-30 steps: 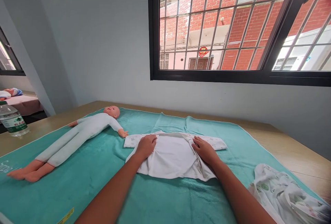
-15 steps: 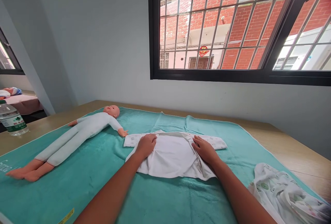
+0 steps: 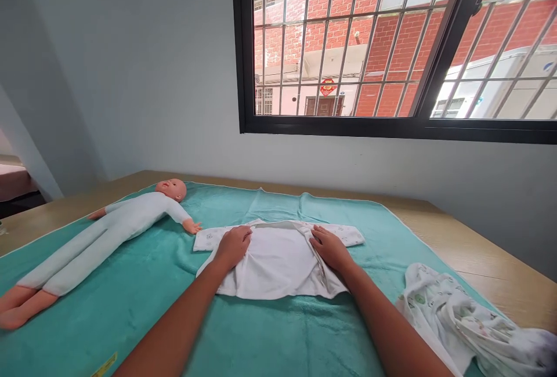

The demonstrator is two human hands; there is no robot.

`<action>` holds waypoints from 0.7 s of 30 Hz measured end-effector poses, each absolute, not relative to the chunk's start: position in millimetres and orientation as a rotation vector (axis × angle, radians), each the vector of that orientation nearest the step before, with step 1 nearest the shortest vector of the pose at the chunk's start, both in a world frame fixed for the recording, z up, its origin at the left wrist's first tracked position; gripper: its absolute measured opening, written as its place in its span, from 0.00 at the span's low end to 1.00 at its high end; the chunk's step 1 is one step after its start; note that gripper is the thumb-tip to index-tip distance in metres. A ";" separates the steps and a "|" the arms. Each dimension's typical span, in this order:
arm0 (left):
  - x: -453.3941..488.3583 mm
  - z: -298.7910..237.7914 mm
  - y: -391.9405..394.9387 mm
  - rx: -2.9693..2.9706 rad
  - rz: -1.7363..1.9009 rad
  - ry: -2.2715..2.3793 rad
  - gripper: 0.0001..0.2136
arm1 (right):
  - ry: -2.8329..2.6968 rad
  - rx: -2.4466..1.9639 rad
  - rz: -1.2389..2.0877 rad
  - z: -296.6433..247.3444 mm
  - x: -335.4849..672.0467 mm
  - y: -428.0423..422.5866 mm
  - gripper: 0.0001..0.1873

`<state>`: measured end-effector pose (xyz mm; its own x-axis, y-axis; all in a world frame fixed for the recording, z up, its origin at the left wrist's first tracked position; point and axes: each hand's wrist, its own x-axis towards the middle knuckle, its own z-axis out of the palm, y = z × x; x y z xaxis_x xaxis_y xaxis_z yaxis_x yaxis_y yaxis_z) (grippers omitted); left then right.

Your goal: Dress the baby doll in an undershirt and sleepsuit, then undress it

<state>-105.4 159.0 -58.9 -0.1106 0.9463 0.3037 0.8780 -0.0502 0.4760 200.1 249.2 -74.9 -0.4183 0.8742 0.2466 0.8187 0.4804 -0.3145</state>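
Note:
A small white baby shirt with printed sleeves lies spread on a teal blanket, its front flaps folded out to the sides. My left hand rests palm down on the shirt's left side, just below the sleeve. On the opposite side, my right hand lies over the folded flap with its fingers stretched out. Both hands press on the cloth from above; their palms are hidden. Left of the shirt, a baby doll in a white body lies on its back, one hand close to the left sleeve.
A crumpled white printed baby garment lies at the blanket's right edge. Wooden tabletop shows around the blanket. Behind it stand a grey wall and a barred window with a dark frame.
The view has turned slightly right, so everything sits further left and the water bottle has almost left the picture. Both hands stay at the same places on the shirt.

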 end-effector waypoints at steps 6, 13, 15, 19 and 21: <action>-105.8 -58.8 158.4 2.012 0.877 2.086 0.15 | -2.354 -1.423 0.206 -75.5 200.1 249.5 0.24; -104.6 -57.4 157.1 2.017 0.890 2.083 0.15 | -2.349 -1.417 0.201 -76.7 200.2 250.0 0.24; -105.7 -57.7 156.7 2.024 0.902 2.078 0.15 | -2.335 -1.410 0.211 -76.5 200.6 250.0 0.23; -107.1 -59.9 158.4 2.038 0.944 2.060 0.14 | -2.313 -1.414 0.241 -75.1 200.6 249.5 0.22; -105.2 -60.9 160.3 2.039 0.995 2.055 0.13 | -2.305 -1.403 0.250 -75.9 199.9 249.0 0.22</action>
<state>-105.2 160.3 -60.9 -0.1110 0.9189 0.3786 0.8667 -0.0970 0.4893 199.9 249.0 -75.9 -0.3968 0.8789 0.2647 0.8016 0.4723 -0.3667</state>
